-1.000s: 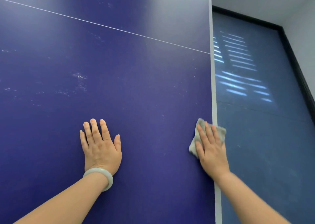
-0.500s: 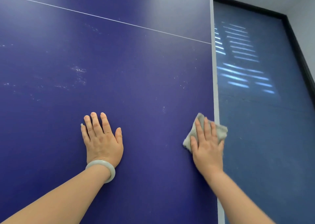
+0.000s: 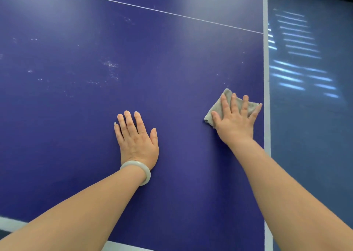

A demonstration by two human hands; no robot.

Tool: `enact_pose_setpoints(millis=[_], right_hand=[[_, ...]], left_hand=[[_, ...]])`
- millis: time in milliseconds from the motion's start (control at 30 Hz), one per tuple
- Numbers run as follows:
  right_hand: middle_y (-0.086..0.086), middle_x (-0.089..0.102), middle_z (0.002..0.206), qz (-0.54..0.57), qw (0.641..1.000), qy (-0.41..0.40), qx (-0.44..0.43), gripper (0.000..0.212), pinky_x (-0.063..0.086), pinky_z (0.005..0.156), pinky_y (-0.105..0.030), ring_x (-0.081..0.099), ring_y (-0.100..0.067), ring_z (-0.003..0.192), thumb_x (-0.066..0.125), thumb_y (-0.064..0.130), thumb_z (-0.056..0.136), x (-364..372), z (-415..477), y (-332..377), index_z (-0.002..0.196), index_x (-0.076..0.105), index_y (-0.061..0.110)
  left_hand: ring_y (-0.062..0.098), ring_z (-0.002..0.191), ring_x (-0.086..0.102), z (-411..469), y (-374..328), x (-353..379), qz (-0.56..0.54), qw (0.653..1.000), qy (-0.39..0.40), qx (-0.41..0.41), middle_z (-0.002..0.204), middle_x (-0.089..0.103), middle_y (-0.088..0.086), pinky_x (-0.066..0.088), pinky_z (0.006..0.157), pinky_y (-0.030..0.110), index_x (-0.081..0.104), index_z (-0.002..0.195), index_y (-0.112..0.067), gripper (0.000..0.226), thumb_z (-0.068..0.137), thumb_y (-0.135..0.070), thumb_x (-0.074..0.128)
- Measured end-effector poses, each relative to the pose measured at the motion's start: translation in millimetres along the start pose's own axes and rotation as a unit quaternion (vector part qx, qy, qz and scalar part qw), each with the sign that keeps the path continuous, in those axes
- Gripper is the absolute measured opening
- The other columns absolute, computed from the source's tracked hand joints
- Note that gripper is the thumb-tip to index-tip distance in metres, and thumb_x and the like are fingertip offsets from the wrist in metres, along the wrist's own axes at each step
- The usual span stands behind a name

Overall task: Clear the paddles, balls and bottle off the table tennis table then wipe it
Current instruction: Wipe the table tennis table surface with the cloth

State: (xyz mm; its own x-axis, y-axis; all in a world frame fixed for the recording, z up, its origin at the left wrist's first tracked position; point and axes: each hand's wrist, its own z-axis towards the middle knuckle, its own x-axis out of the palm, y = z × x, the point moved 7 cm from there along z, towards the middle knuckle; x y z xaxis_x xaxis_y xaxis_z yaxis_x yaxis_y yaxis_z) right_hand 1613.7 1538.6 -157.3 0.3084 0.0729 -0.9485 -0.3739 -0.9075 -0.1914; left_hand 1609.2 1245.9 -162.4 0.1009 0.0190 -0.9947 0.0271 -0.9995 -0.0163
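**Wiping the blue counter, right-edge corner**

We've got both hands flat on the blue counter [image 3: 172,59]. Our right hand [image 3: 236,123] presses down on a small grey cloth [image 3: 216,108], fingers straight and spread wide, nothing curled around it. The cloth sits folded near the counter's right side, just inside the white edge stripe [image 3: 265,59]. It lies skewed, with one corner pointing away from us toward the thin white line [image 3: 152,9]. The hand covers most of it, so we can't really call its long axis.

Our left hand [image 3: 136,139] rests palm down on bare counter, well apart from the cloth, fingers straight and close together, holding nothing. A pale bracelet [image 3: 142,169] sits on that wrist. Whitish scuffs [image 3: 110,65] speckle the surface beyond the left hand. Off the right edge is the blue floor [image 3: 309,145], striped with light.
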Motion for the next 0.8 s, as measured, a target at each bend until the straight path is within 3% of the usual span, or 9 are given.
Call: enact_pose_setpoints(millis=[133, 267, 367, 400, 500, 567, 733, 800], right_hand=[[-0.009, -0.010, 0.164, 0.081, 0.996, -0.021, 0.018, 0.067, -0.005, 0.119, -0.056, -0.012, -0.027, 0.151, 0.006, 0.052, 0.099, 11.9, -47.8, 4.7, 0.157, -0.008, 0.022], [-0.010, 0.001, 0.165, 0.126, 0.985, -0.069, -0.097, 0.065, 0.003, 0.123, -0.049, -0.002, -0.026, 0.152, 0.017, 0.047, 0.101, 24.5, -128.6, 69.1, 0.158, 0.007, 0.018], [-0.005, 0.002, 0.165, 0.122, 0.974, -0.066, -0.181, 0.066, 0.001, 0.123, -0.046, -0.002, -0.022, 0.152, 0.019, 0.049, 0.099, 19.7, -116.3, 76.8, 0.158, 0.008, 0.023], [-0.005, 0.000, 0.165, 0.119, 0.979, -0.051, -0.156, 0.065, -0.001, 0.123, -0.045, -0.003, -0.022, 0.152, 0.019, 0.049, 0.100, 20.4, -102.7, 63.3, 0.158, 0.005, 0.024], [-0.010, 0.000, 0.165, 0.148, 0.987, -0.046, 0.043, 0.062, 0.000, 0.122, -0.048, -0.001, -0.026, 0.152, 0.024, 0.044, 0.104, 23.2, -86.1, 8.1, 0.158, 0.005, 0.021], [-0.015, 0.004, 0.164, 0.144, 0.984, -0.074, 0.074, 0.061, 0.005, 0.122, -0.050, 0.004, -0.030, 0.152, 0.026, 0.040, 0.105, 25.4, -117.0, 17.3, 0.158, 0.009, 0.016], [-0.012, 0.013, 0.163, 0.125, 0.976, -0.081, -0.158, 0.067, 0.012, 0.120, -0.052, 0.012, -0.030, 0.151, 0.033, 0.043, 0.096, 49.2, -224.6, 86.9, 0.157, 0.020, 0.017], [-0.011, 0.016, 0.163, 0.109, 0.974, -0.081, -0.183, 0.066, 0.013, 0.119, -0.051, 0.016, -0.028, 0.150, 0.032, 0.042, 0.095, 49.5, -211.5, 65.0, 0.156, 0.022, 0.018]], left_hand=[[0.038, 0.149, 0.000, -0.6, 0.1, -0.2, -0.004, 1.000, 0.000, 0.002, 0.161, 0.007, 0.021, 0.003, 0.121, 0.052, 0.008, 0.155, -0.005, 0.071, 0.099, -0.047, 0.021], [0.038, 0.149, -0.002, -0.6, 0.1, 0.5, -0.007, 1.000, 0.004, 0.001, 0.161, 0.005, 0.021, 0.003, 0.121, 0.052, 0.006, 0.155, -0.006, 0.071, 0.099, -0.047, 0.018], [0.038, 0.149, -0.001, -0.2, 0.9, 0.3, -0.008, 1.000, 0.001, 0.004, 0.161, 0.006, 0.020, 0.003, 0.121, 0.052, 0.006, 0.155, -0.006, 0.070, 0.099, -0.048, 0.018], [0.038, 0.149, -0.001, -0.2, 1.3, 0.4, -0.008, 1.000, -0.001, 0.004, 0.161, 0.006, 0.021, 0.004, 0.121, 0.052, 0.007, 0.155, -0.006, 0.070, 0.099, -0.048, 0.019], [0.039, 0.149, 0.001, -1.0, 1.5, 0.6, -0.008, 1.000, -0.004, 0.006, 0.161, 0.007, 0.021, 0.004, 0.121, 0.052, 0.007, 0.154, -0.006, 0.070, 0.099, -0.048, 0.019], [0.039, 0.149, 0.001, -0.9, 0.9, 0.8, -0.007, 1.000, -0.005, 0.007, 0.161, 0.008, 0.021, 0.004, 0.121, 0.052, 0.007, 0.154, -0.006, 0.070, 0.099, -0.048, 0.018], [0.038, 0.149, 0.000, -1.5, 2.1, 0.8, -0.011, 1.000, -0.003, 0.007, 0.161, 0.006, 0.021, 0.004, 0.121, 0.052, 0.006, 0.155, -0.006, 0.070, 0.099, -0.048, 0.015], [0.038, 0.149, 0.000, -1.5, 2.5, 0.4, -0.010, 1.000, -0.004, 0.008, 0.161, 0.007, 0.021, 0.005, 0.121, 0.052, 0.006, 0.155, -0.006, 0.070, 0.099, -0.048, 0.015]])
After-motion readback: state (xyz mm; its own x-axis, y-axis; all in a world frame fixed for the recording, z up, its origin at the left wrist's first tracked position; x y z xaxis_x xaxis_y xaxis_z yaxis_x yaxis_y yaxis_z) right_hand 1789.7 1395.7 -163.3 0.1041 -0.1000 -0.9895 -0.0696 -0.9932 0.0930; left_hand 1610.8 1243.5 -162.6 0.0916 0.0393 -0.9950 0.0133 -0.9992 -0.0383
